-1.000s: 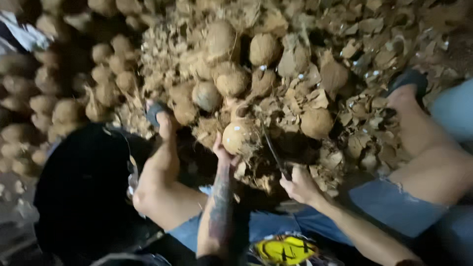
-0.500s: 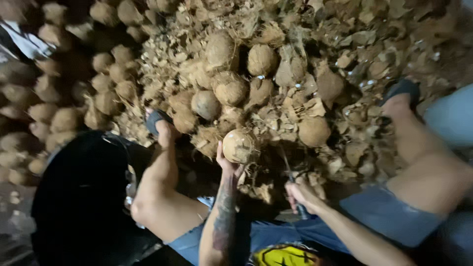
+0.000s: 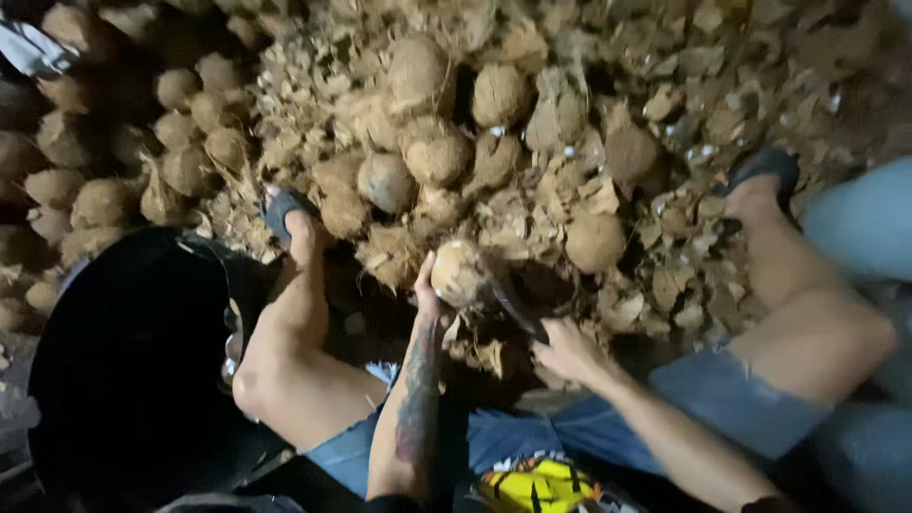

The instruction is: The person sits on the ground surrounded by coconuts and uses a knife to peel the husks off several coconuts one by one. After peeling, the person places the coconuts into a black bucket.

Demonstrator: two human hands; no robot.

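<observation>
Dim ground strewn with husk scraps [image 3: 608, 190] fills the view, with the person seated low, knees apart. Nearest, a large black tub [image 3: 133, 361] sits beside the left knee. Between the legs, the left hand [image 3: 429, 302] cups a pale, partly husked coconut [image 3: 460, 272] from below, fingers curled against its side. Just right of it, the right hand [image 3: 568, 350] has its fingers wrapped tight round the handle of a dark knife [image 3: 518, 306], whose blade meets the coconut. Farther off, a heap of brown coconuts [image 3: 432, 142] rises past both sandalled feet
</observation>
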